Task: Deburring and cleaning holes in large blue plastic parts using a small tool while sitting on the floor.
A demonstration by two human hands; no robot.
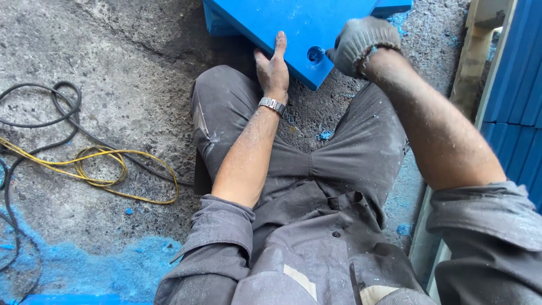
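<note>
Sitting on the concrete floor [113, 68] with the blue plastic slab [293, 28] tilted up in front of my knees. My left hand [272, 68] is bare and lies flat against the slab's lower edge, fingers [280, 42] stretched out straight and close together, just pressing, not wrapped around anything. My right hand [358, 45] has a dusty grey work glove on and sits right beside the round hole [315, 55] near the slab's corner; those fingers are curled in, but I honestly can't tell from here whether they're gripping something small or just bunched up against the edge.

Looks to me like I'm at the bracing stage: left hand steadies the slab while the right deals with that hole. Whatever comes next at the hole needs the slab kept still, so the left palm wants firm pressure and the corner shouldn't slip off my leg.

Blue shavings [101, 265] are piled out past my left elbow, and a yellow cable [107, 169] and a black cable [51, 107] are looped well away from my left fingers
</note>
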